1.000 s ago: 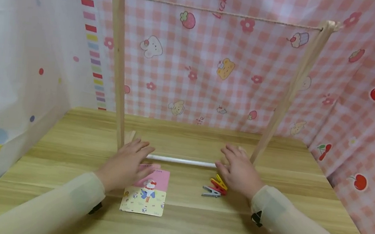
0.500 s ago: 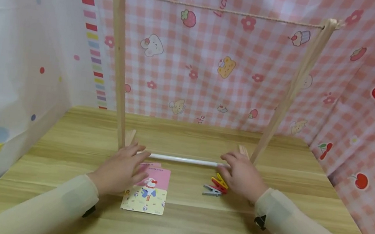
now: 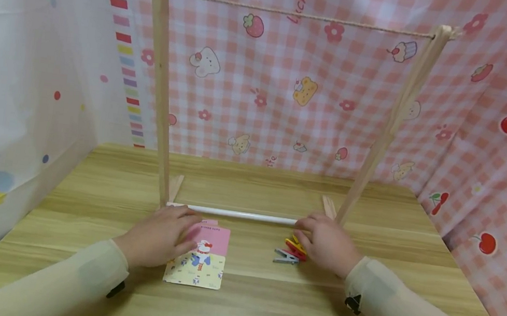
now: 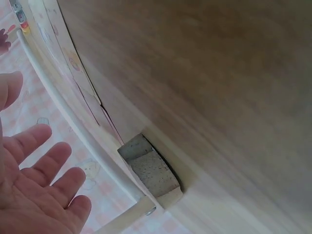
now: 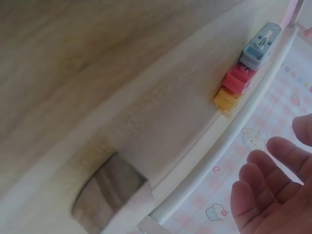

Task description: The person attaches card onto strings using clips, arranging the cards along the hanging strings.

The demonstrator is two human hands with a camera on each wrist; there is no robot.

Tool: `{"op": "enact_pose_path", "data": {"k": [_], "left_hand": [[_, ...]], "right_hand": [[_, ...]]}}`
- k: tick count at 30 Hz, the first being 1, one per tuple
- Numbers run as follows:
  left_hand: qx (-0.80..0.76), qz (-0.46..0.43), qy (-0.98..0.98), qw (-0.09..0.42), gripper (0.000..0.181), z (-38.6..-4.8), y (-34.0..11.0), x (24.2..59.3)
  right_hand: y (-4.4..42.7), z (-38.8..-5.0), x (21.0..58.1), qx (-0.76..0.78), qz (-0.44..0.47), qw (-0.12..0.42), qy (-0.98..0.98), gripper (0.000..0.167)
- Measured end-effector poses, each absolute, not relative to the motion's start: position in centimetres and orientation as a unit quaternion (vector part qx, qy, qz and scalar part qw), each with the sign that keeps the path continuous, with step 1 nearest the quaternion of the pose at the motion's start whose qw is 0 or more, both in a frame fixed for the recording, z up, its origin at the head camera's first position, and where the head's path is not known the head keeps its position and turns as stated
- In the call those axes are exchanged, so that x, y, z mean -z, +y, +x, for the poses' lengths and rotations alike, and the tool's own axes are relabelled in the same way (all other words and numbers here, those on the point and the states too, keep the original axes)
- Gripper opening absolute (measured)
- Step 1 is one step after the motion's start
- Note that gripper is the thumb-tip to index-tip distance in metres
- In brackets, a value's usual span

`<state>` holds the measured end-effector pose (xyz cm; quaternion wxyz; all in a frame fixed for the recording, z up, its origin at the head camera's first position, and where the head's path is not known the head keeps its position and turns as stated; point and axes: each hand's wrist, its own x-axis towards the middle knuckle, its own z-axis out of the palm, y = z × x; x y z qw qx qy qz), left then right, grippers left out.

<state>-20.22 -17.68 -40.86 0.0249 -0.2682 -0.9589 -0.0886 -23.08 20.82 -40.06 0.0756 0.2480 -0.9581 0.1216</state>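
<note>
My left hand is held above the left edge of a small stack of pink and yellow cards, hiding part of it. In the left wrist view its fingers are loosely bent with nothing in them. On the right, my right hand hovers beside a grey clothespin, a red clothespin and a yellow clothespin. The right wrist view shows its relaxed fingers apart from the clothespins. Both hands are in front of a white rod.
A wooden frame stands behind, with a left post and a right post. A twine line stretches between their tops. Wooden feet support it on the wood-grain table. Patterned cloth hangs around.
Both hands have drawn back slightly toward me, uncovering more of the wooden feet and rod. Their fingers look a little more bent. The cards and clothespins have stayed put.
</note>
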Motion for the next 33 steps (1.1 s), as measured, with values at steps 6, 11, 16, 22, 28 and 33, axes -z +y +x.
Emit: {"op": "enact_pose_path", "data": {"k": [6, 11, 16, 22, 28, 33], "left_hand": [[0.082, -0.265, -0.961, 0.016, 0.062, -20.2, -17.7, 41.0], [0.076, -0.259, -0.963, -0.006, 0.059, -20.1, -17.6, 41.0], [0.075, -0.246, -0.966, -0.034, 0.060, -20.1, -17.6, 41.2], [0.071, -0.237, -0.967, -0.056, 0.066, -20.2, -17.7, 41.3], [0.083, -0.231, -0.967, -0.071, 0.067, -20.1, -17.7, 41.1], [0.103, -0.231, -0.965, -0.072, 0.060, -20.2, -17.6, 41.0]], "right_hand": [[20.9, -22.9, 40.4, -0.102, 0.249, 0.072, -0.960, 0.025], [21.0, -22.9, 40.7, -0.094, 0.266, 0.071, -0.957, 0.023], [21.2, -23.0, 41.1, -0.087, 0.282, 0.073, -0.953, 0.017], [21.2, -23.1, 41.5, -0.089, 0.277, 0.056, -0.955, 0.017], [21.2, -23.2, 41.5, -0.089, 0.276, 0.031, -0.957, 0.014], [21.1, -23.2, 41.5, -0.085, 0.277, 0.015, -0.957, 0.011]]}}
